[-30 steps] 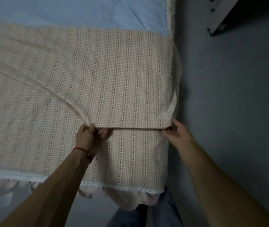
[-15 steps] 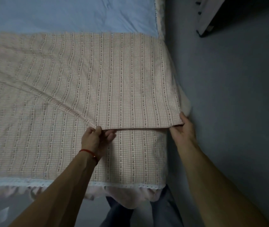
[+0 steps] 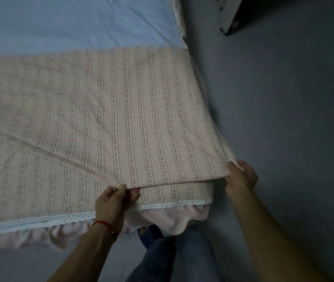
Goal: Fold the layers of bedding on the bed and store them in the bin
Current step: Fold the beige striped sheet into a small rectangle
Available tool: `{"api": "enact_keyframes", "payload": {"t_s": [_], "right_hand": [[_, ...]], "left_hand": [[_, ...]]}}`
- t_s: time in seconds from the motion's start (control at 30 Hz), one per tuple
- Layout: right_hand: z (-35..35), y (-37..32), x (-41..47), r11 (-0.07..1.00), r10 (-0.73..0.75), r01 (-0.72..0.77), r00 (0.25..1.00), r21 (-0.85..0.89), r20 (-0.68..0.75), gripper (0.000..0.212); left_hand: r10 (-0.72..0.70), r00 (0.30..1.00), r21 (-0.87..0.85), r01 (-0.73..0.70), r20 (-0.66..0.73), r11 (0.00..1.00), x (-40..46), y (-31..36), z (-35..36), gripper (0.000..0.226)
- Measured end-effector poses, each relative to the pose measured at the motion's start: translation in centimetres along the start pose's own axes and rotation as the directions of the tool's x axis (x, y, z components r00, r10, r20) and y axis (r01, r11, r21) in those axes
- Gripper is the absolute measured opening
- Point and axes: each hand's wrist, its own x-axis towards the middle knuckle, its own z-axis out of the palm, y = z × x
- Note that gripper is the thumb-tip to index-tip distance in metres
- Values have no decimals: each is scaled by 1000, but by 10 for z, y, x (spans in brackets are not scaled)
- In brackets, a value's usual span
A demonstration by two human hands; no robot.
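Observation:
A pink checked sheet [image 3: 121,110] with a white lace hem lies folded over on the bed, its upper layer ending in a straight edge near the foot. My left hand [image 3: 114,202], with a red cord at the wrist, pinches that folded edge near the middle of the bed's foot. My right hand [image 3: 240,177] grips the same layer's right corner at the bed's side. A light blue sheet [image 3: 76,21] covers the mattress beyond the pink one. A pale pink layer [image 3: 172,220] hangs below the lace hem. No bin is in view.
Grey floor [image 3: 284,119] runs along the right side of the bed and at its foot. A piece of white furniture [image 3: 229,15] with a dark gap beside it stands at the top right. My legs in dark trousers [image 3: 162,257] are at the bed's foot.
Both hands have drawn the folded edge toward the foot of the bed, close to the lace hem. More blue sheet shows at the top.

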Motion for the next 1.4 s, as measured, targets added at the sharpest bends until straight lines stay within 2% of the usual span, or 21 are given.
{"api": "enact_keyframes", "payload": {"t_s": [0.13,0.3,0.37,0.5,0.57,0.63,0.73,0.8,0.87,1.0,1.07,1.2,1.27,1.3,1.33,1.4], "right_hand": [[-17,31,6,990,-119,107,983,-88,-137,26],[-43,34,5,960,-212,169,959,-222,-188,22],[-47,42,3,970,-167,127,969,-208,-184,21],[-43,56,-7,994,-45,39,997,-100,-60,20],[-38,57,-16,981,188,-189,982,41,33,40],[-35,55,-27,955,288,-293,952,40,100,58],[-36,48,-28,994,104,-106,992,33,68,70],[-45,44,-26,999,-3,0,999,45,55,63],[-52,48,-27,998,-35,32,997,50,71,56],[-63,68,-28,995,90,-93,989,23,116,53],[-67,78,-20,988,152,-144,978,-62,144,53],[-75,82,-14,959,146,-100,976,-265,160,56],[-72,71,-27,892,60,45,975,-451,215,53],[-70,65,-36,794,-31,173,969,-583,246,48],[-67,61,-45,649,-151,322,942,-689,298,43],[-61,55,-69,399,-354,580,812,-710,465,38]], "left_hand": [[5,1000,84,-7,28,996,-7,-16,-8,22],[33,999,115,-38,38,993,-18,-24,-13,20],[15,1000,115,-17,18,993,-18,-27,-14,15],[-12,1000,105,11,14,994,-14,-31,-19,12],[-15,1000,105,14,12,994,-13,-30,-19,9],[-11,1000,99,9,23,995,-15,-30,-19,7],[15,999,108,-19,44,994,-18,-29,-19,12],[33,998,124,-39,51,992,-21,-30,-19,15],[39,999,131,-42,31,990,-22,-34,-21,17],[27,999,148,-21,-40,989,-16,-41,-27,11],[22,997,159,-10,-74,987,-10,-43,-27,12],[5,988,161,21,-156,987,-7,-41,-24,13],[3,982,143,24,-191,989,-7,-34,-26,10],[16,977,131,13,-212,991,-4,-29,-27,13],[41,970,129,-10,-239,992,0,-23,-29,18],[82,954,102,-54,-289,993,11,-10,-35,25]]}}
